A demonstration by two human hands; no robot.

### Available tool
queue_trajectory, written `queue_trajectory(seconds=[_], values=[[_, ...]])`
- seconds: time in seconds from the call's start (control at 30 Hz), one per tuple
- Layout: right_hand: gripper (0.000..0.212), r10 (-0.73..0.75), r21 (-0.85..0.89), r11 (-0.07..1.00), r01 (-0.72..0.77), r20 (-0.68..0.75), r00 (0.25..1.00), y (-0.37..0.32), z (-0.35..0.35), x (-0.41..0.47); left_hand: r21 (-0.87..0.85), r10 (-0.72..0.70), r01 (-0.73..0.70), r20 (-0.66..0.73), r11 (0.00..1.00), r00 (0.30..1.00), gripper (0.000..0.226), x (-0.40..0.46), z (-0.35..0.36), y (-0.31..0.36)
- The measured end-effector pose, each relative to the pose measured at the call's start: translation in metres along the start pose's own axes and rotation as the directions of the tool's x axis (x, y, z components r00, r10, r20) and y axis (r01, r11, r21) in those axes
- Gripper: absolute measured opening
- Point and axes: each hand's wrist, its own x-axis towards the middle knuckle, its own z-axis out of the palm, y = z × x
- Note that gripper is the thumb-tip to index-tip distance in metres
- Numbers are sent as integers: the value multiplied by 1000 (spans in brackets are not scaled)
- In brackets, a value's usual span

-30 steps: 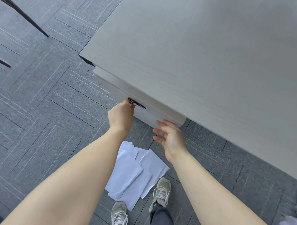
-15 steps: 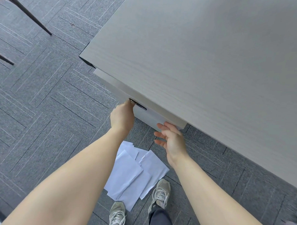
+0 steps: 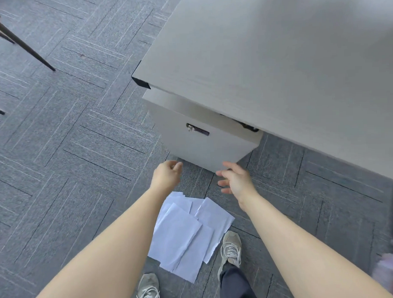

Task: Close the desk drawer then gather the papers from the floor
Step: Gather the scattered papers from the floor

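both hands, left hand (image 3: 167, 175) and right hand (image 3: 235, 181), hovering open, grip empty, above papers (image 3: 189, 233); drawer (image 3: 201, 135) possibly unlatched, shoes (image 3: 231, 248) risking creasing sheets.

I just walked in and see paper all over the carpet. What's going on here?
A person is standing at a grey desk, looking down at the drawer unit under it. Both hands are empty and off the drawer: the left hand and the right hand hover just in front of its lower edge. A loose pile of white papers lies on the carpet by the person's shoes, not yet picked up.
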Motion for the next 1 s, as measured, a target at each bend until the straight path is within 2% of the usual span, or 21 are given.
queue_trajectory(seconds=[0.1,0.17,0.4,0.5,0.57,0.6,0.63,0.73,0.77,0.87,0.93,1.0], values=[[42,113,-110,987,-117,-38,993,48,14,-23,73,-86,77,138,994,987,27,-33,-11,-69],[40,164,-129,977,-171,-61,984,92,29,-33,116,-163,144,174,983,971,22,-46,-20,-123],[47,307,-143,936,-322,-117,945,284,73,10,112,-297,289,66,951,952,22,-12,-9,-317],[38,362,-83,921,-381,-181,915,383,78,68,201,-273,259,44,945,961,44,43,20,-397],[23,356,-82,920,-384,-240,903,442,76,112,246,-255,243,20,938,967,47,86,41,-443],[22,346,-92,919,-384,-283,895,468,74,131,265,-258,244,16,933,966,40,104,52,-462],[29,343,-84,919,-386,-317,884,492,71,149,281,-252,241,3,929,968,35,123,62,-482],[74,347,-46,915,-401,-418,840,554,67,203,296,-224,237,-76,926,972,56,178,87,-534],[83,339,-55,911,-409,-465,818,569,67,218,292,-224,244,-102,925,969,61,194,93,-549],[84,235,-108,926,-363,-588,774,590,76,248,307,-222,266,-171,914,960,78,227,104,-581],[81,159,-168,934,-316,-596,787,589,89,256,322,-208,274,-225,906,952,84,236,105,-589],[79,90,-243,933,-265,-556,827,586,108,259,300,-195,266,-246,916,949,78,235,106,-586]])
